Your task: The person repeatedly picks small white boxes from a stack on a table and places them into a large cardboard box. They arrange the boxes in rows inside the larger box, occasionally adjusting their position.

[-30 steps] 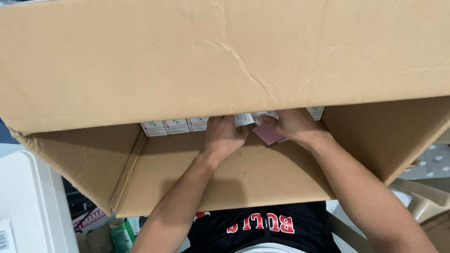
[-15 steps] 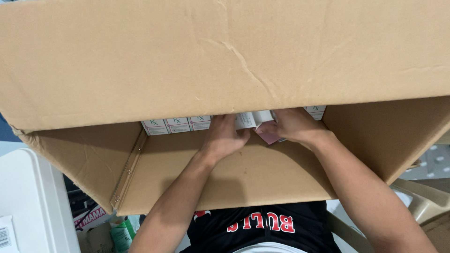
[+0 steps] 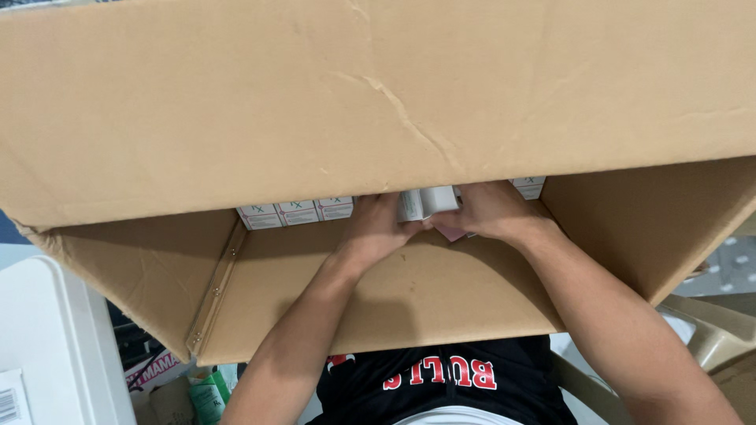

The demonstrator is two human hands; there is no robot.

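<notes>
A big brown cardboard box (image 3: 378,102) fills the view, its near flap hiding most of the inside. Both my hands reach deep into it. My left hand (image 3: 376,230) and my right hand (image 3: 490,211) close together around a small white carton (image 3: 426,202), with a pinkish item (image 3: 450,234) just below it. A row of small white cartons (image 3: 295,212) lines the box's far side to the left of my left hand. Another such carton (image 3: 528,186) shows to the right of my right hand.
A white appliance or bin (image 3: 47,346) stands at the lower left. Beside it are a green bottle (image 3: 206,397) and some packaging. A beige plastic chair (image 3: 709,334) shows at the lower right. My black shirt (image 3: 441,382) is below the box.
Both hands have drawn closer together around the small white carton, which now sits more upright between them. The pinkish item is more covered by my right hand.
</notes>
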